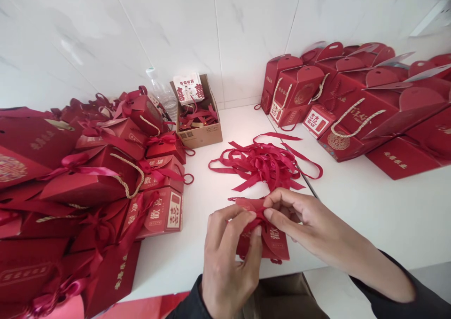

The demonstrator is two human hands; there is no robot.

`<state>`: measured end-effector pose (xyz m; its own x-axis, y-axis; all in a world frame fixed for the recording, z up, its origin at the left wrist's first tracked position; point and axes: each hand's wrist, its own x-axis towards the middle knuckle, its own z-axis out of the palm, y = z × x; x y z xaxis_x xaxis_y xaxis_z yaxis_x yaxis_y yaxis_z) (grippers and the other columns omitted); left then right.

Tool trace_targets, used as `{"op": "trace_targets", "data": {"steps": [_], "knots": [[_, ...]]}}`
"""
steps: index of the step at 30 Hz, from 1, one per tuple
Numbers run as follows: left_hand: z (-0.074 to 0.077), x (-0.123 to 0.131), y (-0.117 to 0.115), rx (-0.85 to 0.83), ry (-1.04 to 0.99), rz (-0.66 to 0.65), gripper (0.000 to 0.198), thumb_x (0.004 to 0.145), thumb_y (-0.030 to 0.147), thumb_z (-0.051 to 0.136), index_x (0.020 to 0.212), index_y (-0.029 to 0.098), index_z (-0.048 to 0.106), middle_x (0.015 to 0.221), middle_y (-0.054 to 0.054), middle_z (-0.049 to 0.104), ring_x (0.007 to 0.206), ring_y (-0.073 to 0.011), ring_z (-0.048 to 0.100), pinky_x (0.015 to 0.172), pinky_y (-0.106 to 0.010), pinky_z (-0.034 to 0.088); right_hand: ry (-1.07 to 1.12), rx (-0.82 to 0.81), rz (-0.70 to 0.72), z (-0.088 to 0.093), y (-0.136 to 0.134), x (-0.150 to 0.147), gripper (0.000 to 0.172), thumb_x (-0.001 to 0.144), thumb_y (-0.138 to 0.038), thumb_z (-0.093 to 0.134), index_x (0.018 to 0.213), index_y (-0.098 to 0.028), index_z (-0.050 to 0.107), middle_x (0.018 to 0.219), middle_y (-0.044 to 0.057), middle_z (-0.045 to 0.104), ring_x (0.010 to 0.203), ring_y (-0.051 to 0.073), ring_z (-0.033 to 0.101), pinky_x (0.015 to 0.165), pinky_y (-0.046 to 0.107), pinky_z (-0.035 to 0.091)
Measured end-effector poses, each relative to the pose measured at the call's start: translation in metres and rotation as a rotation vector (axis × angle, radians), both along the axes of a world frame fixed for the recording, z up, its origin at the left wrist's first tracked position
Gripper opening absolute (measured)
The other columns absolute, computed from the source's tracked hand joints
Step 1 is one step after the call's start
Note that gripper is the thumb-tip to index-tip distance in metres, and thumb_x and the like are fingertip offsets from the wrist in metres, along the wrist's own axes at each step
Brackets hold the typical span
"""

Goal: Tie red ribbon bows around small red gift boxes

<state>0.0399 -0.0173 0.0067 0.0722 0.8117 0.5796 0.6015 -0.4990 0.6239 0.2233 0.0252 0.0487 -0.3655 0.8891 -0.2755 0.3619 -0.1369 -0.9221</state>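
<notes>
A red gift box (278, 246) with gold lettering stands at the table's front edge, directly under both hands. Across its top runs a red ribbon (260, 214), bunched in the middle. My left hand (230, 248) pinches the ribbon from the left, thumb and fingers closed on it. From the right, my right hand (299, 215) grips the same ribbon between thumb and forefinger. Just beyond the box lies a loose heap of red ribbons (268, 161). The fingers hide part of the ribbon, so whether it is knotted cannot be seen.
Red boxes tied with ribbon (102, 173) are piled on the left. Red boxes with rope handles (366, 103) are stacked at right. A cardboard box (202, 136) holding ribbons and a printed card stands by the tiled wall, beside a clear plastic bottle (164, 91).
</notes>
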Motion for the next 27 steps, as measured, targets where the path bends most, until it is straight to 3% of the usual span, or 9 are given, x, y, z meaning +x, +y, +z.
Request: {"op": "trace_targets", "data": {"steps": [4, 8, 11, 14, 18, 27], "knots": [[0.003, -0.003, -0.003, 0.030, -0.002, 0.036, 0.033, 0.092, -0.003, 0.060, 0.114, 0.021, 0.062, 0.100, -0.003, 0.067, 0.092, -0.0149, 0.063, 0.083, -0.028, 0.052, -0.005, -0.027, -0.017, -0.002, 0.000, 0.000, 0.024, 0.100, -0.046, 0.055, 0.091, -0.024, 0.060, 0.076, -0.003, 0.058, 0.069, 0.015, 0.054, 0.063, 0.028, 0.043], [0.007, -0.003, -0.012, 0.062, 0.015, -0.065, 0.034, 0.087, -0.003, 0.061, 0.112, 0.020, 0.062, 0.093, -0.002, 0.068, 0.080, -0.0147, 0.061, 0.077, -0.032, 0.047, -0.003, -0.001, -0.027, -0.002, -0.001, 0.001, 0.025, 0.099, -0.046, 0.056, 0.090, -0.024, 0.060, 0.077, -0.003, 0.060, 0.068, 0.014, 0.054, 0.062, 0.027, 0.043], [0.012, -0.005, -0.014, -0.084, -0.019, -0.032, 0.027, 0.091, 0.007, 0.058, 0.113, 0.023, 0.060, 0.087, 0.000, 0.066, 0.078, -0.0174, 0.059, 0.077, -0.036, 0.044, -0.018, 0.016, -0.034, -0.004, -0.001, 0.002, 0.024, 0.100, -0.045, 0.056, 0.090, -0.024, 0.060, 0.078, -0.003, 0.060, 0.068, 0.014, 0.054, 0.061, 0.027, 0.044], [0.016, -0.010, -0.007, -0.263, -0.026, 0.077, 0.019, 0.100, 0.016, 0.052, 0.112, 0.027, 0.062, 0.096, -0.002, 0.068, 0.091, -0.0212, 0.060, 0.081, -0.038, 0.045, -0.034, 0.022, -0.034, -0.004, -0.001, 0.002, 0.022, 0.101, -0.044, 0.055, 0.091, -0.025, 0.061, 0.076, -0.003, 0.060, 0.067, 0.015, 0.056, 0.061, 0.027, 0.045], [0.018, -0.012, 0.004, -0.468, -0.081, -0.011, 0.013, 0.103, 0.029, 0.054, 0.099, 0.027, 0.066, 0.100, -0.002, 0.069, 0.098, -0.0236, 0.058, 0.085, -0.040, 0.045, -0.062, 0.047, -0.038, -0.002, -0.001, 0.001, 0.023, 0.100, -0.045, 0.056, 0.092, -0.025, 0.062, 0.075, -0.003, 0.060, 0.066, 0.015, 0.056, 0.059, 0.027, 0.045], [0.018, -0.015, -0.001, -0.512, -0.020, -0.020, 0.011, 0.098, 0.021, 0.053, 0.089, 0.025, 0.059, 0.090, -0.001, 0.065, 0.089, -0.0233, 0.055, 0.081, -0.039, 0.043, -0.142, 0.006, -0.096, -0.007, -0.005, 0.017, 0.029, 0.098, -0.054, 0.057, 0.091, -0.026, 0.063, 0.068, -0.006, 0.049, 0.059, 0.013, 0.042, 0.054, 0.026, 0.036]]}}
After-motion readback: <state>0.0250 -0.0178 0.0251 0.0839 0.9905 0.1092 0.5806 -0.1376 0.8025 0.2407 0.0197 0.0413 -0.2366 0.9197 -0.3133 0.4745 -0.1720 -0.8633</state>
